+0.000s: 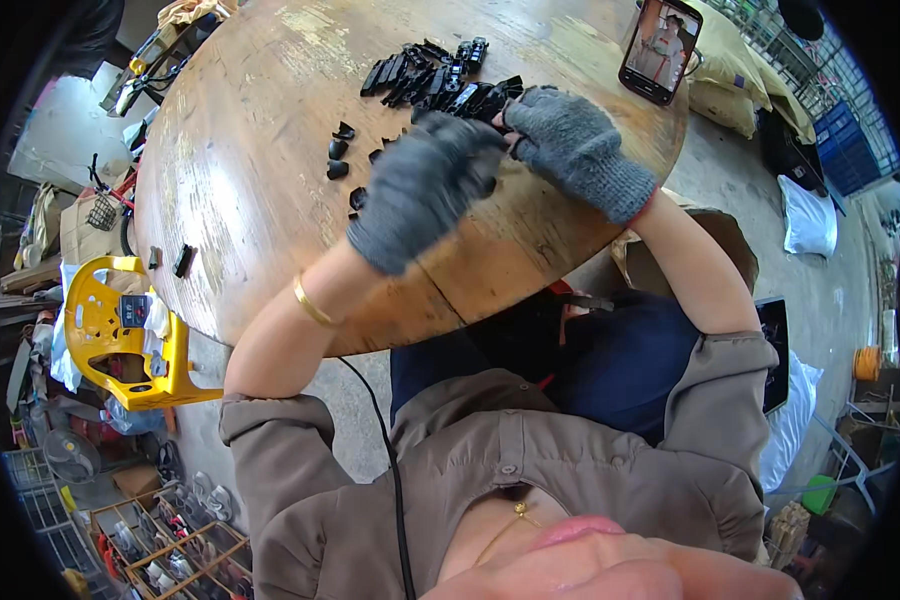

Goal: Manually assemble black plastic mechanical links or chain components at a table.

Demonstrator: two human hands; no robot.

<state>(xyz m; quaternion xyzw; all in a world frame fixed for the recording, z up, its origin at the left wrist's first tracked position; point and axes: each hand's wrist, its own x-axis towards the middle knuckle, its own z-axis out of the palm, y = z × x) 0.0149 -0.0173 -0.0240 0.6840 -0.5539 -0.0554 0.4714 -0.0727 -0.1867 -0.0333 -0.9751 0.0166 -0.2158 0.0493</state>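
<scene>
Both hands wear grey knit gloves over the round wooden table. My left hand is smeared by motion, so its fingers and anything in them cannot be made out. Just right of it, my right hand is closed, its bare fingertips pressed together beside the left hand's fingers. What it pinches is too small and hidden to name. Beyond the hands lies a heap of black plastic parts, its right end touching or close to my right hand. Several small curved black pieces lie scattered left of my left hand.
A phone stands tilted at the table's far right. Two small dark pieces lie near the left edge. A yellow plastic chair stands left of the table, sacks at the right. A black cable hangs down by my body.
</scene>
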